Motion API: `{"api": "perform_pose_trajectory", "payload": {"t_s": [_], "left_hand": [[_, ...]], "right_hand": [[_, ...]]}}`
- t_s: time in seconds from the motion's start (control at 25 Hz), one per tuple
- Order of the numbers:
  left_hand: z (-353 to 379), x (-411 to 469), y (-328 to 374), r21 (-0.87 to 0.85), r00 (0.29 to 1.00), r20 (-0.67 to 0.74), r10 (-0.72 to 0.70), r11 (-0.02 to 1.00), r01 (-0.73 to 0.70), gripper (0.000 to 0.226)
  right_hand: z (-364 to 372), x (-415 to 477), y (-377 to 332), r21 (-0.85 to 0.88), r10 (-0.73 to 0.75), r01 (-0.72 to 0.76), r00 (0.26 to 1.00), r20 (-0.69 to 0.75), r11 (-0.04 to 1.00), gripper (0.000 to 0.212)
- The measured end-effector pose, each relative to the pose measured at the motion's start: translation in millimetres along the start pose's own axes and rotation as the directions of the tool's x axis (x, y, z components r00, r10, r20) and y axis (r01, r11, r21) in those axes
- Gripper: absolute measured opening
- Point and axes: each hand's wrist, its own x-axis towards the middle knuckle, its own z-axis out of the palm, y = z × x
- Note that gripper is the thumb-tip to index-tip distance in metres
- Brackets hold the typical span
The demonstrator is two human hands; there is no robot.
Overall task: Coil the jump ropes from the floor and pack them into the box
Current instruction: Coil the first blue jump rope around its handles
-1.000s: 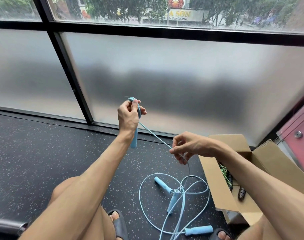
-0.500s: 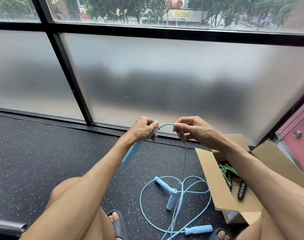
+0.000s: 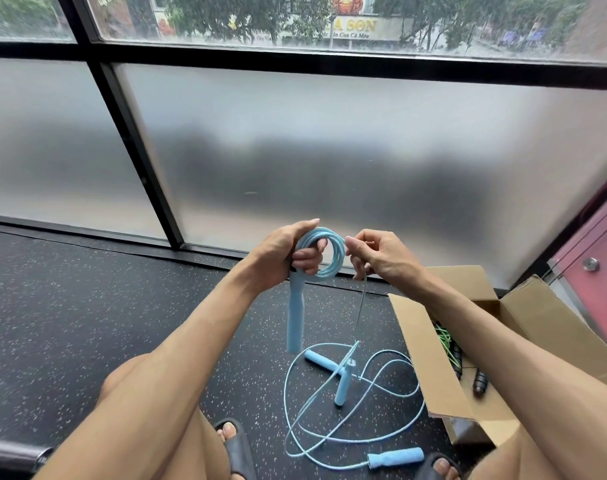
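- Head view: your left hand (image 3: 278,259) curled its fingers round the top of a blue handle (image 3: 294,320) and through the small coil (image 3: 339,259) of blue jump rope above it; the handle hung straight down.
- Your right hand (image 3: 381,259), at 3 o'clock of the coil, pinched the rope strand just beside it; the strand dropped to the floor (image 3: 104,323).
- At 6 o'clock below your hands, loose blue rope (image 3: 285,396) lay in loops among three blue handles.
- The box (image 3: 430,362) stood open at 4 o'clock, holding a green rope (image 3: 445,341) and black handles (image 3: 479,382).
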Motion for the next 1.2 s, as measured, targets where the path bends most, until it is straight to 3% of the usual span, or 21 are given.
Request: {"api": "perform_pose_trajectory", "payload": {"t_s": [0.24, 0.48, 0.6, 0.72, 0.92, 1.0, 1.2], "left_hand": [[-4.1, 1.5, -0.3, -0.209, 0.984, -0.092, 0.150, 0.964, -0.166, 0.046], [-15.0, 4.1, 5.3, -0.252, 0.896, -0.311, 0.316, 0.882, -0.398, 0.042], [-22.5, 5.5, 5.2, -0.145, 0.804, -0.462, 0.375, 0.862, -0.485, 0.037], [-26.7, 7.1, 2.9, -0.018, 0.707, -0.582, 0.401, 0.863, -0.505, 0.032], [-27.3, 7.6, 2.2, 0.234, 0.584, -0.623, 0.520, 0.837, -0.495, 0.036], [-23.6, 8.4, -1.1, 0.410, 0.579, -0.565, 0.588, 0.809, -0.421, 0.036], [-22.5, 12.9, -13.5, 0.756, 0.678, -0.363, 0.640, 0.627, -0.187, 0.032]], "right_hand": [[8.6, -6.6, 9.3, 0.012, 0.246, -0.254, 0.948, 0.202, 0.967, 0.021], [12.6, -12.4, 22.8, -0.293, 0.435, -0.349, 0.840, 0.323, 0.890, 0.009], [16.4, -10.7, 31.3, -0.317, 0.438, -0.344, 0.847, 0.301, 0.884, 0.006], [17.4, -10.8, 24.4, -0.230, 0.405, -0.346, 0.858, 0.314, 0.910, 0.013], [24.5, -16.3, 3.0, -0.142, 0.270, -0.231, 0.861, 0.432, 0.963, 0.021], [29.4, -17.0, -3.0, -0.145, 0.212, -0.163, 0.863, 0.458, 0.976, 0.021], [35.8, -20.4, -15.8, -0.106, 0.102, -0.062, 0.898, 0.429, 0.992, 0.025]]}}
